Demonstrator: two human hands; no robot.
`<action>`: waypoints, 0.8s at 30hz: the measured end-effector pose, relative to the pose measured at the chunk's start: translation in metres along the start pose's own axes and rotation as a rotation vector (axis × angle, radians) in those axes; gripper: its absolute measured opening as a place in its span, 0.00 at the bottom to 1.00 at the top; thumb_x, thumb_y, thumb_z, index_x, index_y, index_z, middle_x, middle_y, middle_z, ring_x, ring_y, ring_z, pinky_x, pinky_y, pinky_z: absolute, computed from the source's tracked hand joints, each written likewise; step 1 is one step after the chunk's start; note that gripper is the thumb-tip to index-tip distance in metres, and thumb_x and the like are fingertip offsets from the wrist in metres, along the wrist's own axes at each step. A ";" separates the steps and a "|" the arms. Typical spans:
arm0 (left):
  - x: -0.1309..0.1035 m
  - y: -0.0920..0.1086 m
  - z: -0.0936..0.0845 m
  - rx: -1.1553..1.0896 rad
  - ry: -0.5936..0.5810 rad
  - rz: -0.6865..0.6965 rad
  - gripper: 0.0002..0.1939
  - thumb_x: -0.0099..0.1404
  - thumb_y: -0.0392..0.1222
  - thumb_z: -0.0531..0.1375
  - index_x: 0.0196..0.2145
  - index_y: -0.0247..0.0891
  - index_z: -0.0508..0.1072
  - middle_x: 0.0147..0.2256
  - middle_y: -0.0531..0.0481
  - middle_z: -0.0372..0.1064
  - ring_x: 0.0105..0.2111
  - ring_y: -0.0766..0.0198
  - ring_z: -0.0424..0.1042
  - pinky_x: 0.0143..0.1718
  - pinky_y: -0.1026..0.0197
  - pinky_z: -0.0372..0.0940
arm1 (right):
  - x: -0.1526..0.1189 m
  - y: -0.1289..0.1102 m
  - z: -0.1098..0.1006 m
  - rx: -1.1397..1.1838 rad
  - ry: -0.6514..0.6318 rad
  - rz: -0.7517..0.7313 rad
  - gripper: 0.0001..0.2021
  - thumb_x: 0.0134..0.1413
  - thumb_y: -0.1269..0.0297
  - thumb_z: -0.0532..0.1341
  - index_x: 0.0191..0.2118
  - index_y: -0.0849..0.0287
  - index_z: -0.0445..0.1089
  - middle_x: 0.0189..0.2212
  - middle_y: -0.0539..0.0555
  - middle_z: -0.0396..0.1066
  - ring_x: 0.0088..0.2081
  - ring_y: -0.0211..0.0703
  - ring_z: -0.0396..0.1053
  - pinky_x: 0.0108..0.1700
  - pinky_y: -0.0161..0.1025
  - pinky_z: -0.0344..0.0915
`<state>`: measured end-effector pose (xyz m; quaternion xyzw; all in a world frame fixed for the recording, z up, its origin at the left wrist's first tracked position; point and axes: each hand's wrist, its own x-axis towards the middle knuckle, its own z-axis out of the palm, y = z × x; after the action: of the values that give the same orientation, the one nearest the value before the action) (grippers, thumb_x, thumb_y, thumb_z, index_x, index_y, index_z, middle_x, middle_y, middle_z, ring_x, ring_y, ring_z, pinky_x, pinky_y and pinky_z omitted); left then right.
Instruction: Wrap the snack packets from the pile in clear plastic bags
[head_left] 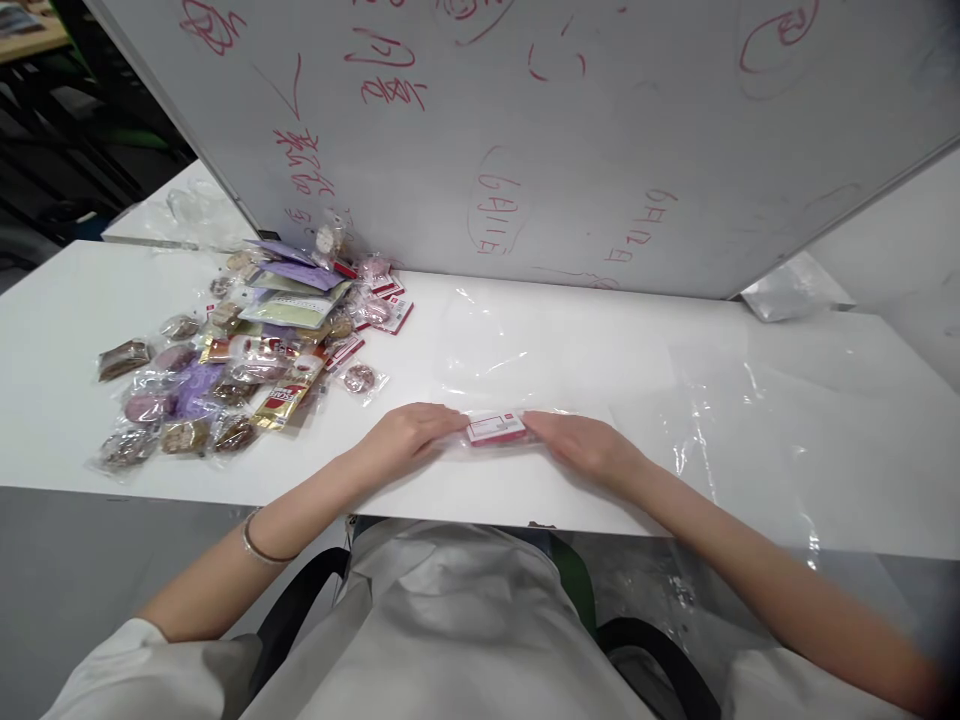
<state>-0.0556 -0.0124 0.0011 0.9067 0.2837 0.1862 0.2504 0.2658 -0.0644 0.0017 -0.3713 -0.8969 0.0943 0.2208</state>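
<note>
A small white-and-red packet (496,428) lies near the table's front edge, with clear plastic film (491,345) around it and spreading out behind. My left hand (411,434) pinches the film at the packet's left end. At the other end my right hand (589,442) grips the film close against the packet. My fingertips are partly hidden by the film and by the backs of my hands.
A heap of wrapped snacks (259,368), with purple sachets (300,274) and gold coffee sticks (291,390), covers the table's left part. More clear plastic sheeting (780,430) lies at the right. A whiteboard (570,150) with red writing stands along the back.
</note>
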 end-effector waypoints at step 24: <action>-0.008 -0.001 -0.012 0.034 0.052 -0.170 0.19 0.72 0.41 0.50 0.56 0.42 0.72 0.55 0.45 0.72 0.53 0.55 0.74 0.54 0.51 0.70 | 0.023 0.024 0.003 0.288 -0.007 0.129 0.25 0.62 0.67 0.56 0.64 0.47 0.62 0.55 0.54 0.73 0.54 0.48 0.73 0.53 0.50 0.73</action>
<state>-0.0674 -0.0123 0.0085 0.8783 0.3690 0.1831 0.2426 0.2650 -0.0311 -0.0013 -0.3921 -0.8492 0.2375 0.2621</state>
